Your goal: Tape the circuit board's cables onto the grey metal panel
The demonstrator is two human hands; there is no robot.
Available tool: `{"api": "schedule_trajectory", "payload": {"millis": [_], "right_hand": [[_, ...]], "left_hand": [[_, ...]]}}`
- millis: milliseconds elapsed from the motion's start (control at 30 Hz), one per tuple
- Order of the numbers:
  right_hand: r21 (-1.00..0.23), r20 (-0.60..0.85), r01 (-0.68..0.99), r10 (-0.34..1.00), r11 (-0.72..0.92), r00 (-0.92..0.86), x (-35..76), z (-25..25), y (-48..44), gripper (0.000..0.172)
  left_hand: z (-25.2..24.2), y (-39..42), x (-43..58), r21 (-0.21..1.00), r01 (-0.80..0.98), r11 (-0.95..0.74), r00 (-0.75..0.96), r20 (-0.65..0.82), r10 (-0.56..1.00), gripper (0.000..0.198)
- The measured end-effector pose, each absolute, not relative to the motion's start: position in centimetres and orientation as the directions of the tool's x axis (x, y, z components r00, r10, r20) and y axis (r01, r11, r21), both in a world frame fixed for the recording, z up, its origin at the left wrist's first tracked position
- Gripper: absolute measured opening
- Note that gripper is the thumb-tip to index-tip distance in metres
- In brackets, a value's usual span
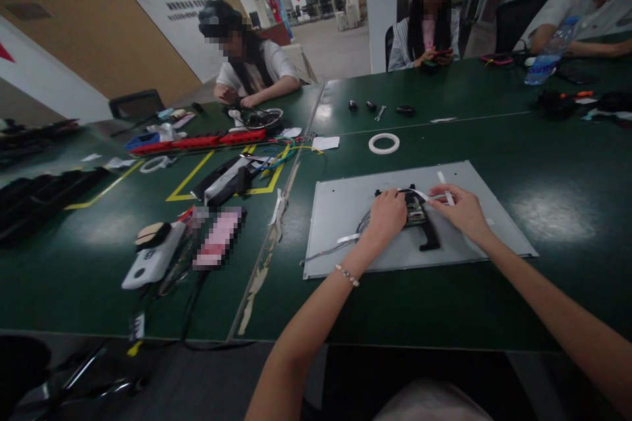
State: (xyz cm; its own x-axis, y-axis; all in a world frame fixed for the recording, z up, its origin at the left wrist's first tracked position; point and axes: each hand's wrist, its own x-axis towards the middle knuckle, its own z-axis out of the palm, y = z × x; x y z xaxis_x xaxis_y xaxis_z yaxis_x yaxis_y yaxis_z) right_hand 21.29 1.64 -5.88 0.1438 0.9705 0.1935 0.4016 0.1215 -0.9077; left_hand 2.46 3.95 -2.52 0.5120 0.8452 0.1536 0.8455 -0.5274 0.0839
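A grey metal panel (345, 210) lies flat on the green table in front of me. At its middle sits a small circuit board (415, 213) with black parts and cables. My left hand (388, 216) rests on the board's left side, fingers curled down over the cables. My right hand (457, 207) is at the board's right side, pinching a strip of white tape (419, 194) that arcs over the board. Another tape strip (348, 237) lies on the panel to the left.
A roll of white tape (384, 143) lies beyond the panel. Tools, cables and a red strip (197, 141) crowd the left table half, with a pixelated phone (217, 237). Three other people sit at the far side; a water bottle (548, 59) stands at right.
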Motion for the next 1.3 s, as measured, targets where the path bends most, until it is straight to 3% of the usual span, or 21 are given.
{"api": "schedule_trajectory", "payload": {"millis": [367,500,833,1100,1167,1300], "right_hand": [[-0.998,0.056,-0.012,0.963,0.062,0.263,20.5,-4.9,2.7,0.038],[-0.993,0.067,-0.072,0.96,0.09,0.272,20.1,-3.5,3.8,0.038],[-0.961,0.26,0.173,0.922,0.217,0.286,17.6,-1.2,8.8,0.03],[-0.926,0.361,0.018,0.87,0.377,0.336,16.9,1.4,10.2,0.03],[-0.934,0.354,0.087,0.876,0.345,0.328,17.1,0.3,9.6,0.031],[-0.896,0.328,0.402,0.891,0.189,0.313,18.5,-3.9,7.4,0.03]], "left_hand": [[-2.7,4.1,2.4,0.101,0.854,-0.51,0.492,0.163,0.855,0.018],[-3.1,4.1,2.2,0.099,0.856,-0.508,0.486,0.184,0.854,0.017],[-2.9,3.7,2.1,0.093,0.863,-0.496,0.481,0.144,0.865,0.019],[-3.3,3.7,2.0,0.1,0.854,-0.51,0.486,0.194,0.852,0.014],[-3.3,3.7,1.9,0.099,0.853,-0.512,0.486,0.205,0.849,0.014],[-3.4,3.6,1.9,0.093,0.86,-0.502,0.474,0.22,0.853,0.014]]}}
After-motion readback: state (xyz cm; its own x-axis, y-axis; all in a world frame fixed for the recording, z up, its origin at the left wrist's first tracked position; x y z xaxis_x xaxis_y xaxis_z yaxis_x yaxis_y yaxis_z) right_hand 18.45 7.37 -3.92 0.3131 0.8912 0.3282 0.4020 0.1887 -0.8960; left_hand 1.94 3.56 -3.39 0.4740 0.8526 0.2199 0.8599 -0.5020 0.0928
